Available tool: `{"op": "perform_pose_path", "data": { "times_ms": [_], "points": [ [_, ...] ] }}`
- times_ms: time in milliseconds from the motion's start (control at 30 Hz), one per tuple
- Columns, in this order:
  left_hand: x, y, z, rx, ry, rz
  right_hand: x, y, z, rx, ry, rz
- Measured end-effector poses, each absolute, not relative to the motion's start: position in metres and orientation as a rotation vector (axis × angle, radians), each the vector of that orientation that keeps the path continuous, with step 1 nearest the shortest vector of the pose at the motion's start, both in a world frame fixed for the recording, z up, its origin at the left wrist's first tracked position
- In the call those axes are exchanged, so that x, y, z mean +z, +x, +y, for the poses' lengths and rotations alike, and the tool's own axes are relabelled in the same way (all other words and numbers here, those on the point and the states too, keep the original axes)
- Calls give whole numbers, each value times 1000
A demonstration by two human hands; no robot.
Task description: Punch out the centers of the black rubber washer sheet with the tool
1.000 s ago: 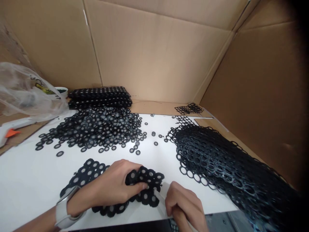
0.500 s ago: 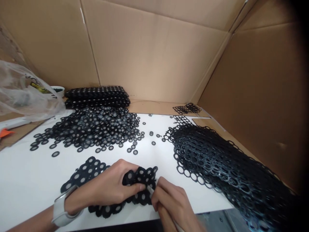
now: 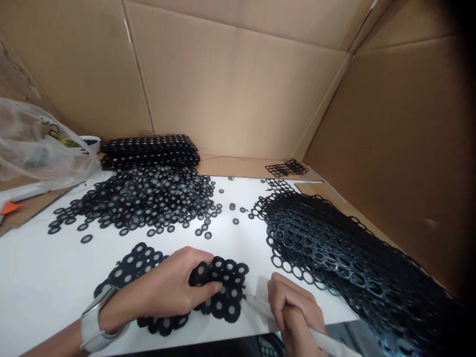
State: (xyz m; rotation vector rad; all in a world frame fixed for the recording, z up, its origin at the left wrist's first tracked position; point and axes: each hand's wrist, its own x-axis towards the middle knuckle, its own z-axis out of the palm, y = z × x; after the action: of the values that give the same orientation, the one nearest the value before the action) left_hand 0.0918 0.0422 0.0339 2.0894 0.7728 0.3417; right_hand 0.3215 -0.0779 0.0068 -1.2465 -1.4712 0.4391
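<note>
My left hand (image 3: 178, 280), with a grey watch on its wrist, grips a black sheet of joined rings with pale discs (image 3: 223, 307). Its thumb lies on top of the sheet, which continues under the wrist to the left (image 3: 136, 260). Closed around a pale, slender tool (image 3: 260, 305) is my right hand (image 3: 295, 307), lower right of centre. The tool's narrow tip points left, near the sheet's right edge; whether it touches is unclear.
A heap of loose dark discs (image 3: 148, 198) lies at the back left, before stacked dotted black sheets (image 3: 148, 151). Layered black ring netting (image 3: 334, 258) covers the right side. A plastic bag (image 3: 44, 144) sits far left. Cardboard walls (image 3: 230, 84) surround the white surface (image 3: 48, 277).
My right hand has moved right, away from the sheet, taking the pale tool along. The sheet's right end now shows more fully. My left hand keeps its grip.
</note>
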Motion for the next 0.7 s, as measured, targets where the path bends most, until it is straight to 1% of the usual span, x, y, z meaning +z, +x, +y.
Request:
{"op": "perform_pose_path", "data": {
  "times_ms": [200, 400, 700],
  "points": [
    [34, 93, 42, 340, 2133, 821, 10, 322, -75, 464, -1223, -1494],
    [36, 97, 42, 295, 2098, 755, 8, 323, -76, 493, -1211, -1605],
    [36, 118, 30, 235, 2129, 1037, 4, 318, -77, 471, -1168, -1616]
  ]
}}
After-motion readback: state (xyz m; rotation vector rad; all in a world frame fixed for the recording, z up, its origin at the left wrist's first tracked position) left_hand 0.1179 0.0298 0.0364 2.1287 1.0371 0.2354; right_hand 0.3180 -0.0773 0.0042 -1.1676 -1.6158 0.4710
